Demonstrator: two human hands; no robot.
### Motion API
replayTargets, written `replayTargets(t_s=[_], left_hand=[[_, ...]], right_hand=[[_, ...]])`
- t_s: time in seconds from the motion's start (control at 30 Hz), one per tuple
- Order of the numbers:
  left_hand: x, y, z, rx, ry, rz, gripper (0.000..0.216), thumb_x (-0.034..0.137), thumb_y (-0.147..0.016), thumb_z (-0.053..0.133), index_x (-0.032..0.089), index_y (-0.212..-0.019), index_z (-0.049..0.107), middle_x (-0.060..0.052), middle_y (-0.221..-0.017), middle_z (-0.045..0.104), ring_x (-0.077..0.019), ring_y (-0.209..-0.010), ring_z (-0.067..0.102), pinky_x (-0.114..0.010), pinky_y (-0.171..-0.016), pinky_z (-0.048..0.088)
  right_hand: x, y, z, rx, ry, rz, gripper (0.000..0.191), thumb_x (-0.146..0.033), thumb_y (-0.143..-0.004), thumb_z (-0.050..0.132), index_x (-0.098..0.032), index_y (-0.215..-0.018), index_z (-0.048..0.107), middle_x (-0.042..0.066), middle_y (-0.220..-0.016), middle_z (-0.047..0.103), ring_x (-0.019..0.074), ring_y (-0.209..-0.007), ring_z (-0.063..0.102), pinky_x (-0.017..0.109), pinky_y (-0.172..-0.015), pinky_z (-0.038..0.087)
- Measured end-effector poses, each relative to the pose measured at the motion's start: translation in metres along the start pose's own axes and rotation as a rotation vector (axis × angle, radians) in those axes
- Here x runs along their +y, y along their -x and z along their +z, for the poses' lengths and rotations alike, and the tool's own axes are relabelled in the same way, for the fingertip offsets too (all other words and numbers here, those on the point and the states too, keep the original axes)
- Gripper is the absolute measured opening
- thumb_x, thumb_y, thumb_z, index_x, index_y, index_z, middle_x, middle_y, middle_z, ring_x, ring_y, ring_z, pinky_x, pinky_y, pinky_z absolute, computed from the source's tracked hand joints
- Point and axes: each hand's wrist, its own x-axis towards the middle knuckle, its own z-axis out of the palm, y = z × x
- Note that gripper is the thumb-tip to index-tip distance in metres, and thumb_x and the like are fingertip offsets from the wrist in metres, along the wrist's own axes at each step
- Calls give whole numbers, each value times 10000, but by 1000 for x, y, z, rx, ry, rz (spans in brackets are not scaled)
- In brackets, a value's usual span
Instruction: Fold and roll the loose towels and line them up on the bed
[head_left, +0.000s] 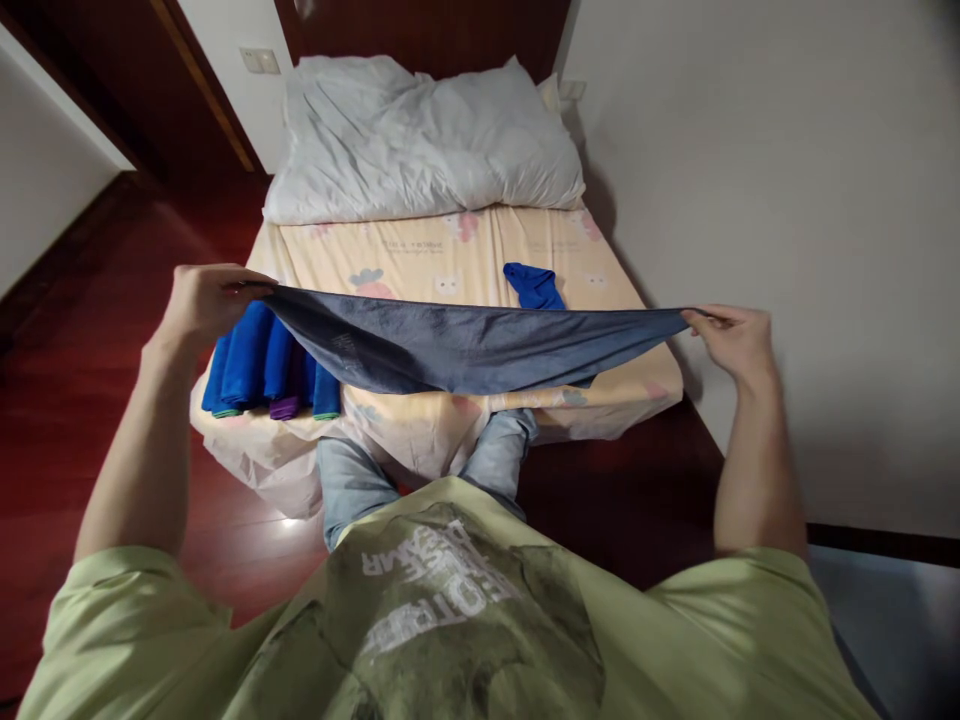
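Patterned bedsheet (330, 250), pale bedding (420, 140) heaped at far end. Arms (154, 440) spread wide, reaching forward. Left hand (206, 302) and right hand (736, 338), both pinched tight, each grip one end of a grey-blue cloth (465, 345) sagging between them above the bedsheet.

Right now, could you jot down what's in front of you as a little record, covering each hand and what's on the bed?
Left hand: pinches one end of the gray-blue cloth
Right hand: pinches the other end
Cloth shape: spread between the hands, sagging mid-span
Near left corner: blue and purple bundles, side by side
Beyond the cloth: crumpled blue fabric
Bed: patterned yellowish sheet
Far end: white bedding
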Motion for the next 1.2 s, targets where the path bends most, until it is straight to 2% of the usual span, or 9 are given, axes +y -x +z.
replayTargets(t_s=[0.1,0.2,0.33,0.53,0.63,0.73,0.9,1.03,1.2], left_hand=[[4,1,-6,-10,43,-42,457,535,-836,627,147,-983,816,-27,-934,798,-183,-862,732,-305,-849,593],[9,2,-14,-39,40,-86,450,563,-812,653,183,-991,813,8,-929,797,-193,-903,748,-320,-889,596],[16,3,-24,-36,50,-173,495,606,-781,695,181,-1006,811,34,-909,787,-204,-938,749,-348,-932,601],[20,2,-28,-60,149,-242,532,566,-711,771,134,-1019,814,6,-903,781,-196,-906,734,-404,-958,609],[22,1,-29,-219,136,-276,535,610,-692,762,153,-962,824,1,-844,767,-217,-874,727,-451,-950,605],[19,0,-35,-376,102,-275,609,725,-649,736,178,-902,821,12,-789,746,-223,-826,723,-452,-903,608],[-6,-9,-43,-566,65,-206,728,849,-591,705,188,-876,818,26,-763,730,-152,-680,683,-421,-789,617],[-24,-20,-31,-586,34,-185,774,892,-589,682,183,-874,808,13,-742,724,-153,-660,678,-431,-790,619],[-24,-34,8,-553,93,-283,761,812,-594,722,151,-963,799,-38,-769,761,-201,-735,715,-442,-858,621]], right_hand=[[11,-2,-9,-100,-15,-108,105,-230,-843,719,-165,-868,797,60,-881,747,133,-693,587,279,-689,485],[15,-2,-17,-155,-28,-145,125,-278,-867,702,-181,-867,781,39,-838,704,117,-623,523,283,-628,448],[10,2,-19,-85,-98,-59,144,-299,-833,748,-159,-850,772,17,-652,641,134,-581,543,299,-635,479],[2,5,-15,39,-199,23,180,-295,-773,828,-140,-829,755,55,-647,691,159,-551,624,331,-639,553],[3,7,-22,-6,-186,36,210,-319,-765,856,-141,-808,754,70,-646,697,172,-549,641,355,-655,573],[6,9,-36,-70,-155,36,309,-423,-716,900,-157,-793,762,72,-638,698,183,-539,641,372,-636,577],[13,6,-55,-81,-147,70,441,-549,-596,949,-176,-753,775,73,-611,677,168,-502,598,375,-563,552],[14,-3,-48,-123,-162,111,491,-565,-549,971,-166,-758,776,75,-634,698,180,-527,632,375,-570,567],[11,-19,-4,-137,-173,262,253,-282,-716,934,-129,-779,743,44,-650,713,146,-567,654,326,-657,596]])
